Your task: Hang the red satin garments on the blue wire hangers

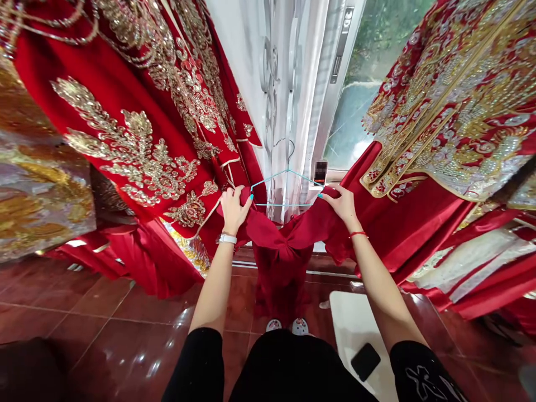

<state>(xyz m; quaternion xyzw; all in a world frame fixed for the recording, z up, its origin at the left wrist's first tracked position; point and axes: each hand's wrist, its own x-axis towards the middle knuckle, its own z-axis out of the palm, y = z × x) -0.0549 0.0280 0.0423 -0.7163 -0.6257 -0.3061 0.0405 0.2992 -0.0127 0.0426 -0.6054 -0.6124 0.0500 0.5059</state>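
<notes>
A plain dark red garment (280,245) hangs from a thin light blue wire hanger (281,177) in front of me. My left hand (233,207) is closed on the garment's left shoulder at the hanger's left end. My right hand (341,204) grips the right shoulder at the hanger's other end. The cloth sags between both hands and falls down to the floor. A white band sits on my left wrist, and a red string circles my right wrist.
Red robes with heavy gold embroidery hang at left (138,123) and at right (456,100). White curtains (288,84) and a window lie straight ahead. A black phone (365,361) rests on a white surface (355,324) low right. The floor (104,329) is glossy dark red tile.
</notes>
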